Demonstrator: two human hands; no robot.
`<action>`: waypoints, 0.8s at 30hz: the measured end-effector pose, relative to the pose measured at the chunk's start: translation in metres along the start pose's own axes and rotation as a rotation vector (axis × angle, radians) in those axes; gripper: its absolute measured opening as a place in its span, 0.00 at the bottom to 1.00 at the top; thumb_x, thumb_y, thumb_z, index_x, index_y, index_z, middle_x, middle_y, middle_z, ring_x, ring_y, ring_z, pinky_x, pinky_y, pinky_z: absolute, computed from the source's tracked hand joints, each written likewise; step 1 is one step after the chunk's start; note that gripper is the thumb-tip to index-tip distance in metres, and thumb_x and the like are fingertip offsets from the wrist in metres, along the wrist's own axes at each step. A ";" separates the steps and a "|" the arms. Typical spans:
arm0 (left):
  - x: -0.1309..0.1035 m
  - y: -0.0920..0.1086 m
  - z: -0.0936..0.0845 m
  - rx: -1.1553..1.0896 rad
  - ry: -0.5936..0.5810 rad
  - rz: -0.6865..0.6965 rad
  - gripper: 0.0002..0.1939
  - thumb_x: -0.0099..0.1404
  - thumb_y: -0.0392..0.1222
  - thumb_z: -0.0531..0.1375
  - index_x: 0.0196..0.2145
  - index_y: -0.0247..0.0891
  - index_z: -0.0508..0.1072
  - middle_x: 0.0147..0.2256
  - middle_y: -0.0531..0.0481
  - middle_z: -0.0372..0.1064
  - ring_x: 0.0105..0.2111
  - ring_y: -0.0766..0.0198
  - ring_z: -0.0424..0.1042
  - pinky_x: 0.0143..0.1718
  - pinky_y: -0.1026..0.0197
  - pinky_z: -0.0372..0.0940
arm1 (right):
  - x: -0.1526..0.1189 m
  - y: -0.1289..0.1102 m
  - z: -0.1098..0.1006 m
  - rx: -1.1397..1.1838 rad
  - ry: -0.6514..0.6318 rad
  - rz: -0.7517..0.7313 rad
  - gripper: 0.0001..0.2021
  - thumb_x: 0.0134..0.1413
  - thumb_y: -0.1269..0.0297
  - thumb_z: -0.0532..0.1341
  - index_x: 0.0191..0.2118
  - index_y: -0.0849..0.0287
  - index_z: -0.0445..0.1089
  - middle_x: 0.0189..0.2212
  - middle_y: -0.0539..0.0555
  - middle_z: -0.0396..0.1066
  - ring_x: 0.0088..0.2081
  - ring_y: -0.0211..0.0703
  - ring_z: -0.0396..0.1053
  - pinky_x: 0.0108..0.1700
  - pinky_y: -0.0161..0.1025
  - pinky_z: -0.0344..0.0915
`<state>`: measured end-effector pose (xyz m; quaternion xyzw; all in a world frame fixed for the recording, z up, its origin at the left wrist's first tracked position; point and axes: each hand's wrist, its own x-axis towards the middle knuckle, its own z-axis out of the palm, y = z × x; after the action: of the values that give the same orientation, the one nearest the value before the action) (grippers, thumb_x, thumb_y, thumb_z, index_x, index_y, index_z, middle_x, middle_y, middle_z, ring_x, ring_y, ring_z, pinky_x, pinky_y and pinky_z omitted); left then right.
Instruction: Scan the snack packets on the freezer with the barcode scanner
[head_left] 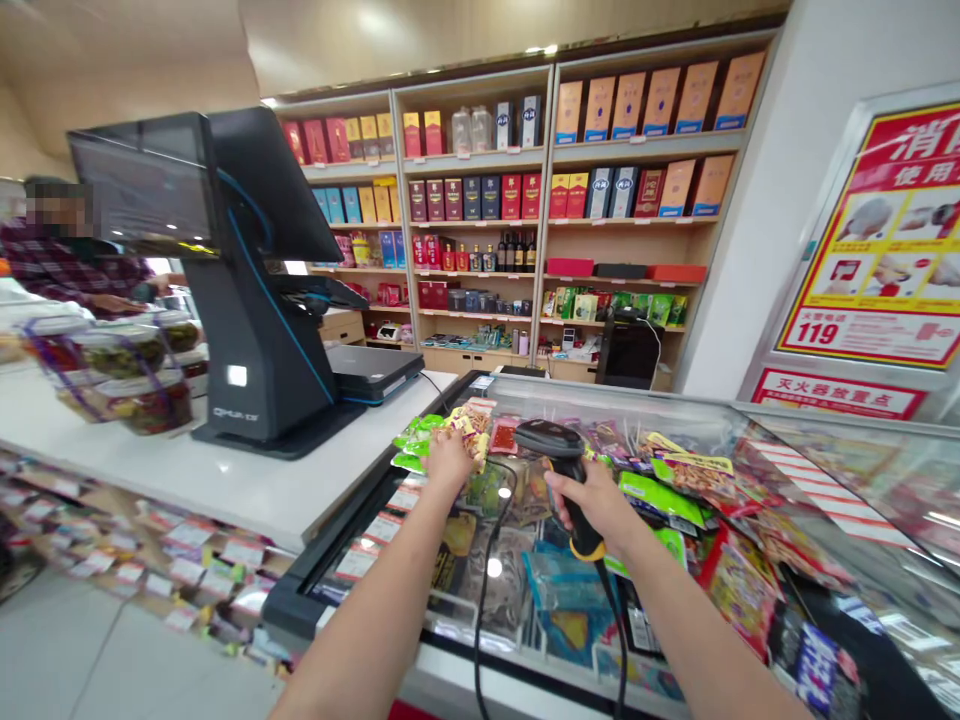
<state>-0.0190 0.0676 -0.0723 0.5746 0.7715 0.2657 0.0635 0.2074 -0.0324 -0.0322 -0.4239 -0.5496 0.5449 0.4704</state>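
Note:
My right hand [581, 495] is wrapped round the handle of a black barcode scanner [551, 438] with yellow trim, held above the glass top of a display freezer. Its black cable hangs down in front. My left hand [451, 458] reaches to the left side of the glass and has its fingers on a yellow snack packet [472, 428]. Green snack packets [417, 440] lie just left of it, and a red packet [504, 436] is between the two hands. More colourful packets [697, 475] are heaped to the right of the scanner.
At left, a white counter [277, 495] bears a black cash register [262, 300], a flat black device [375, 368] and stacked food tubs [135, 375]. A person [67, 245] in a plaid shirt stands beyond. Shelves [480, 165] of boxes and bottles line the back wall.

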 end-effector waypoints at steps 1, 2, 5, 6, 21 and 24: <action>-0.001 -0.002 0.002 0.045 -0.015 0.018 0.38 0.43 0.47 0.69 0.54 0.44 0.68 0.57 0.35 0.62 0.56 0.38 0.60 0.50 0.44 0.59 | 0.003 0.002 0.005 -0.002 -0.007 0.003 0.17 0.40 0.55 0.68 0.32 0.57 0.64 0.14 0.41 0.63 0.14 0.33 0.60 0.16 0.31 0.58; -0.001 -0.004 0.003 0.078 -0.028 0.030 0.38 0.44 0.48 0.69 0.54 0.44 0.67 0.57 0.35 0.61 0.57 0.37 0.59 0.50 0.43 0.58 | 0.004 0.005 0.010 -0.008 -0.011 0.005 0.17 0.39 0.55 0.68 0.32 0.58 0.64 0.14 0.41 0.63 0.14 0.33 0.60 0.16 0.31 0.58; 0.001 -0.009 0.007 0.124 -0.063 0.038 0.33 0.47 0.48 0.67 0.52 0.44 0.69 0.57 0.35 0.61 0.55 0.38 0.61 0.50 0.43 0.58 | 0.007 0.011 0.017 -0.019 -0.015 0.014 0.17 0.38 0.55 0.68 0.31 0.58 0.64 0.14 0.41 0.63 0.14 0.33 0.59 0.15 0.31 0.58; 0.002 -0.011 0.007 0.124 -0.068 0.044 0.32 0.48 0.48 0.66 0.51 0.42 0.69 0.57 0.34 0.61 0.54 0.39 0.62 0.51 0.45 0.58 | 0.007 0.014 0.017 -0.018 -0.014 0.016 0.17 0.38 0.54 0.68 0.31 0.58 0.64 0.14 0.41 0.63 0.13 0.32 0.59 0.15 0.31 0.58; -0.006 0.001 -0.006 -1.422 -0.344 -0.185 0.14 0.48 0.37 0.65 0.34 0.37 0.71 0.29 0.49 0.74 0.28 0.63 0.73 0.31 0.60 0.69 | -0.001 0.017 -0.003 -0.032 0.090 0.023 0.17 0.40 0.54 0.68 0.31 0.57 0.64 0.13 0.41 0.63 0.13 0.33 0.60 0.17 0.32 0.59; -0.008 0.007 0.005 -1.481 -0.348 -0.298 0.13 0.53 0.42 0.66 0.36 0.37 0.70 0.29 0.50 0.74 0.27 0.64 0.73 0.28 0.62 0.68 | -0.002 0.015 -0.003 -0.033 0.087 0.013 0.16 0.40 0.55 0.68 0.30 0.57 0.63 0.13 0.41 0.63 0.13 0.33 0.59 0.17 0.32 0.59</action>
<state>-0.0084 0.0632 -0.0751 0.3059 0.4409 0.6066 0.5865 0.2105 -0.0333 -0.0470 -0.4584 -0.5347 0.5200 0.4832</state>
